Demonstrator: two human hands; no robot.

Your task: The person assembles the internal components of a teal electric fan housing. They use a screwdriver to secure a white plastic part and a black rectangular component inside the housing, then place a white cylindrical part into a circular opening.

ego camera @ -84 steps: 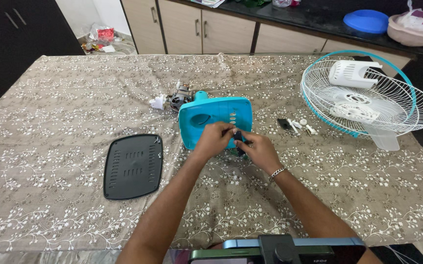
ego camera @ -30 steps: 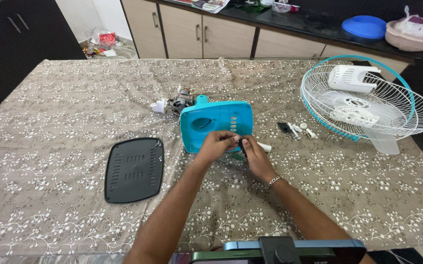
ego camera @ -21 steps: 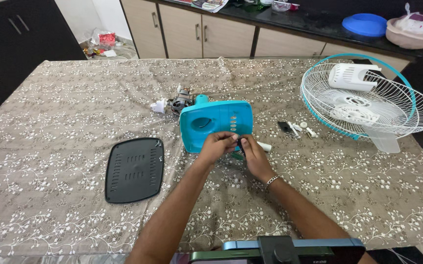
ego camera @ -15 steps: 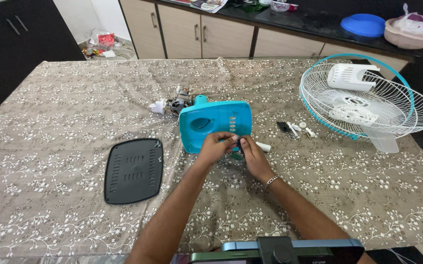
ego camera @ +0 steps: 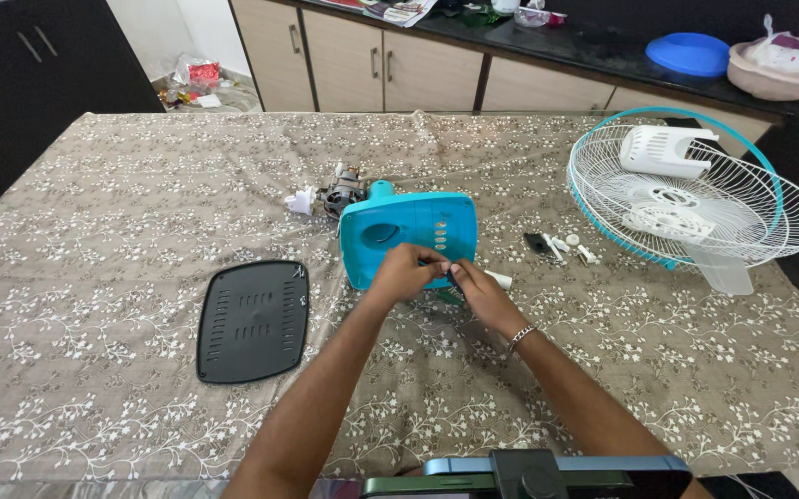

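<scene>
A turquoise fan base housing (ego camera: pixel 409 231) lies on the cloth-covered table (ego camera: pixel 95 212), with a small motor (ego camera: pixel 341 193) and white plug behind it. My left hand (ego camera: pixel 402 272) and my right hand (ego camera: pixel 479 290) meet at the housing's near edge, fingers pinched together on a small dark part (ego camera: pixel 452 276) with green wires under it. A white cylindrical piece (ego camera: pixel 499 278) lies just right of my right hand. How each hand shares the grip is partly hidden by the fingers.
A black vented plate (ego camera: pixel 254 319) lies to the left. Small screws and white bits (ego camera: pixel 561 246) sit to the right, beside white and turquoise fan grilles (ego camera: pixel 695 199) holding a white cover. A dark counter with a blue lid (ego camera: pixel 689 52) and cabinets stand behind. A phone mount (ego camera: pixel 529 476) is at the bottom edge.
Both hands stayed at the housing's near edge, working the small dark part. My right hand shifted slightly lower and right, and its fingers reach more toward the left hand.
</scene>
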